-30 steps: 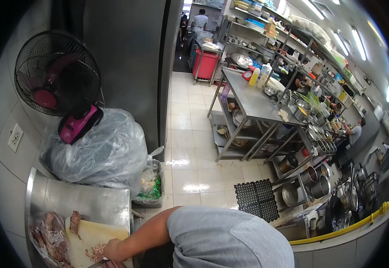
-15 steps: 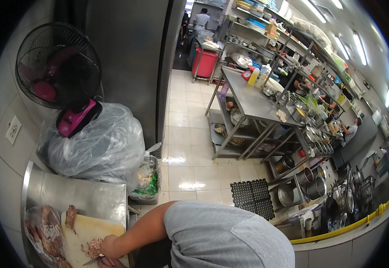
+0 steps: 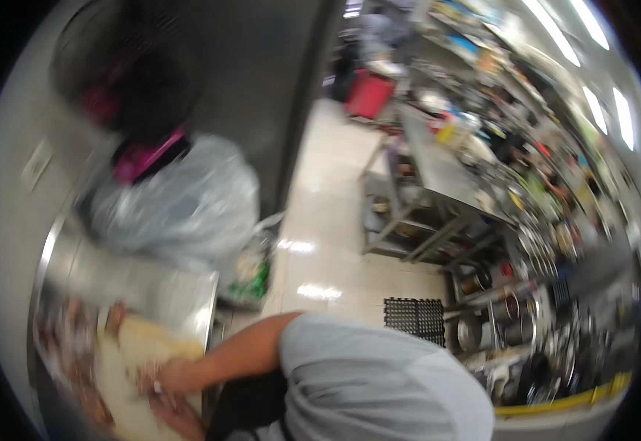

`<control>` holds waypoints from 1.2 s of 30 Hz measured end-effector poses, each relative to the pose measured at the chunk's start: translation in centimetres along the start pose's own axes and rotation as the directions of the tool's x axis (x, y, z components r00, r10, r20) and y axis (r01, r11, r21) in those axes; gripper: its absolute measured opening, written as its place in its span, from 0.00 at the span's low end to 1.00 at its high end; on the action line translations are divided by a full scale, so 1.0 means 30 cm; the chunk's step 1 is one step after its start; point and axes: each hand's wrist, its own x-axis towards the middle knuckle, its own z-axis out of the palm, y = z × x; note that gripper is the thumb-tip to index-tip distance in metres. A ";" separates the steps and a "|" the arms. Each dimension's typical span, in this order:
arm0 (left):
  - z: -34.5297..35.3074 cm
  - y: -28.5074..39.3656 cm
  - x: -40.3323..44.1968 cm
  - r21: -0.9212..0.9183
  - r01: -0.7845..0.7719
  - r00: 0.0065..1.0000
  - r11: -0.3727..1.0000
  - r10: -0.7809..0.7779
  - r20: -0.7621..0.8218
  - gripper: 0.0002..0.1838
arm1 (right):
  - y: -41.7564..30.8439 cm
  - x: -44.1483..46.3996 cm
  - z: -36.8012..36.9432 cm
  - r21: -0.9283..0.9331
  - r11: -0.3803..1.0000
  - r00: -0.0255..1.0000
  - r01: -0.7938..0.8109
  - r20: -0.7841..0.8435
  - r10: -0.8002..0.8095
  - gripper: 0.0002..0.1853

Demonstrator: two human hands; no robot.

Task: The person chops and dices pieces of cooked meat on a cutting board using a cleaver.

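Observation:
On the pale cutting board [image 3: 118, 400], my right hand [image 3: 177, 376] is closed round a knife, which blur and the hand mostly hide. Beside its fingers lies a small heap of chopped meat [image 3: 144, 377]. My left hand [image 3: 181, 417] is just below in view, low over the board, its fingers bent around what looks like a reddish piece of meat; motion smears the detail. A strip of meat [image 3: 115, 317] rests at the board's upper edge. Left of the board is a clear plastic bag [image 3: 67, 345] with large pieces of reddish-brown meat.
A steel worktop [image 3: 144, 283] carries the board. Behind it are a big plastic bag [image 3: 181, 202], a black-and-pink fan [image 3: 148, 158] and a bin [image 3: 251, 283] with green contents. Across the tiled floor [image 3: 328, 198] stand a steel table [image 3: 438, 158], crowded shelves and a black mat [image 3: 414, 320].
The whole view has swung and become blurred, with the room shifting rightward. My hands stay together over the board by the chopped meat; the knife blade, clear earlier, is now hard to see.

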 end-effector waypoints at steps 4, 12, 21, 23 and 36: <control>-0.036 0.120 0.071 -0.091 -0.020 1.000 0.996 0.019 -0.009 0.31 | -0.058 -0.086 -0.055 -0.008 0.999 0.999 -0.041 0.019 0.042 0.13; -0.090 0.062 0.064 -0.082 0.008 0.991 0.997 -0.019 -0.133 0.17 | -0.097 -0.123 -0.255 -0.239 0.971 0.983 -0.032 0.166 0.074 0.14; -0.096 0.057 0.072 -0.093 -0.014 0.979 0.996 -0.006 -0.205 0.12 | -0.186 -0.184 -0.371 -0.279 0.957 0.977 -0.084 0.168 0.134 0.11; -0.093 0.057 0.083 -0.087 -0.036 0.981 0.996 0.019 -0.194 0.11 | -0.201 -0.209 -0.406 -0.286 0.954 0.984 -0.093 0.122 0.132 0.09; -0.079 0.001 0.090 -0.112 -0.020 0.992 0.994 0.005 -0.125 0.08 | -0.236 -0.308 -0.408 -0.394 0.913 0.959 -0.106 0.203 0.199 0.06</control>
